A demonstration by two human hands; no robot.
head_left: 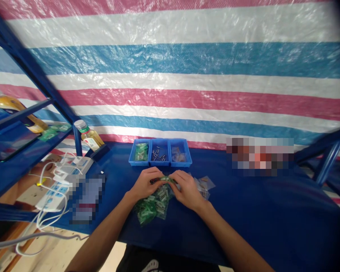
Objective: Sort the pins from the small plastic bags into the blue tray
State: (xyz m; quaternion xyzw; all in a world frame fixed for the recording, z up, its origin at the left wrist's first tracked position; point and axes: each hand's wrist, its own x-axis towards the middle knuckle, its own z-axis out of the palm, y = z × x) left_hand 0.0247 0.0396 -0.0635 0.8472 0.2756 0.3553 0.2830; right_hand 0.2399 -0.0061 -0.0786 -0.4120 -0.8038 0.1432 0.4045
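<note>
My left hand (147, 184) and my right hand (187, 189) meet at the middle of the table, fingers closed in a pinch. Between them they grip a small green-tinted plastic bag (166, 179). Something dark and thin shows at my left fingers; I cannot make out what it is. Just below my hands lies a pile of green plastic bags (147, 210), several with metal pins inside. Beside my right hand rest clear little bags (205, 183) with small parts in them.
Behind my hands three joined blue bins hold green bags (141, 151), loose metal pins (158, 155) and clear bags (178, 156). To the left are a blurred-out flat object (87, 198), white power strips (52, 196) with cables, and a bottle (89, 136). A blurred-out patch lies back right.
</note>
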